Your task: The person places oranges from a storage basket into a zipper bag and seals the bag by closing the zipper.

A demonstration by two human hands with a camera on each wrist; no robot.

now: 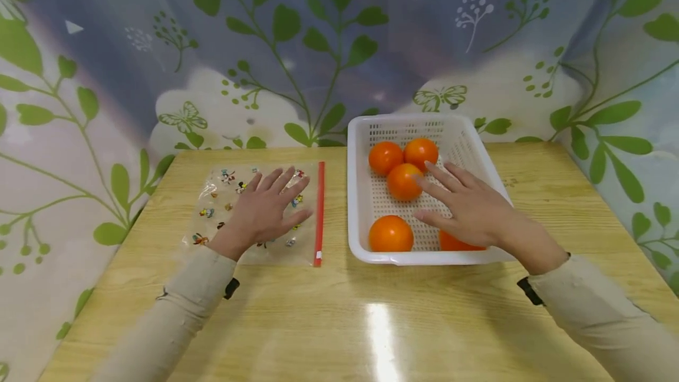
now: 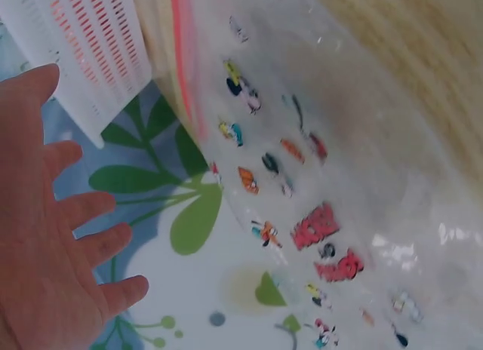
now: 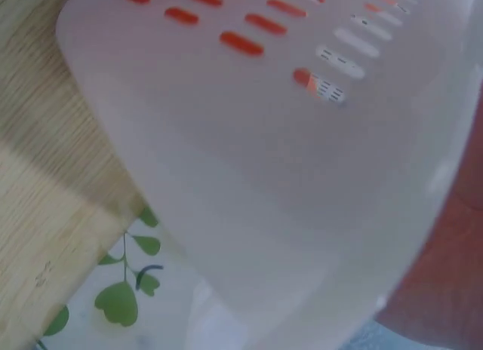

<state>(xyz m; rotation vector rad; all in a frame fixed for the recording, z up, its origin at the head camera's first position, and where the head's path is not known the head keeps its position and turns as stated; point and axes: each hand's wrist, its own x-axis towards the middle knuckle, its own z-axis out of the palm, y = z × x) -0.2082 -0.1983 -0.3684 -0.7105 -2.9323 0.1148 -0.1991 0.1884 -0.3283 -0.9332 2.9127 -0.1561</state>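
Observation:
A clear zip bag with a red slider strip and small cartoon prints lies flat on the left of the table. My left hand is over it with fingers spread and holds nothing; whether it touches the plastic I cannot tell. To the right stands a white perforated basket with several oranges inside. Above the basket's right front part, my right hand spreads its fingers, holding nothing and partly covering one orange. The right wrist view shows mostly the basket's outer wall.
Both things rest on a light wooden table. A curtain with leaf prints hangs behind and along both sides. The basket's back rim is close to the curtain.

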